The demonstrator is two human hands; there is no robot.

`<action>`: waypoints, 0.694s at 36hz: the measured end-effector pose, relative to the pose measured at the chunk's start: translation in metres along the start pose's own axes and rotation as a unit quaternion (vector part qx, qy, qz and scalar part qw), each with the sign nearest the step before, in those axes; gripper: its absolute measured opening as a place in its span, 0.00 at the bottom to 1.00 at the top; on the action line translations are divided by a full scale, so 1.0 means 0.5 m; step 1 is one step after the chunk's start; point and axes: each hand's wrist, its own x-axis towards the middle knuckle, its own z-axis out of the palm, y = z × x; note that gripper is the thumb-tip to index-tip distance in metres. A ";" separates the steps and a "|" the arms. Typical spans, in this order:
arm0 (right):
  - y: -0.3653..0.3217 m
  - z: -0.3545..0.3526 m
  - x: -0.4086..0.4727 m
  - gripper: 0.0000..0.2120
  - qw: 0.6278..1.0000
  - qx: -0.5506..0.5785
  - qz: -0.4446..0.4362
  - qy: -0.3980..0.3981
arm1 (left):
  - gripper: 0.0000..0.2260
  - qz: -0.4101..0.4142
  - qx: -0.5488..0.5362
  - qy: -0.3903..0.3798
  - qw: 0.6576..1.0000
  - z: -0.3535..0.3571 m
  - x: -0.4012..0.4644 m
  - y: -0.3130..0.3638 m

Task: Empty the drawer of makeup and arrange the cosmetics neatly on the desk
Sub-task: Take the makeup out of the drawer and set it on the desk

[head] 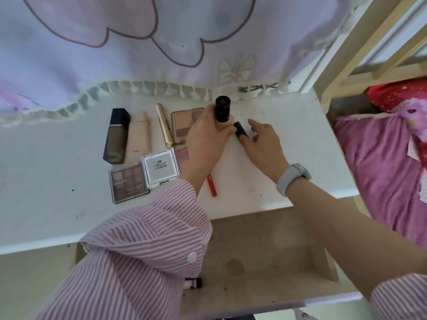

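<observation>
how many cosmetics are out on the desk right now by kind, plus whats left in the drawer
Bottles and tubes: 4 (dark bottle, beige tube, gold tube, black-capped bottle)
Palettes and compacts: 4, one mostly hidden
Lipsticks: 2 (navy, red)
Drawer: 1 visible item
Total: 11

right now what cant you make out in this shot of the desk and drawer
Head view only:
- Pink palette: mostly behind the left hand.
- Red pencil: upper end under the left wrist.
- Small tube in the drawer: mostly hidden by the striped sleeve.
- Dark blue item: partly covered by the right hand; type unclear.
</observation>
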 end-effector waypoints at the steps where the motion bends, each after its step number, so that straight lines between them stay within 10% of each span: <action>1: 0.001 -0.001 -0.009 0.23 1.000 0.013 -0.004 0.001 | 0.20 0.001 -0.001 -0.007 1.000 0.002 0.004 -0.002; 18: -0.005 0.000 -0.159 0.17 0.981 0.091 -0.147 0.092 | 0.20 0.016 -0.027 0.083 0.996 -0.091 -0.196 -0.059; 25: 0.056 0.109 -0.329 0.15 0.969 0.010 -0.175 -0.172 | 0.16 0.052 0.102 -0.107 0.988 -0.127 -0.412 -0.197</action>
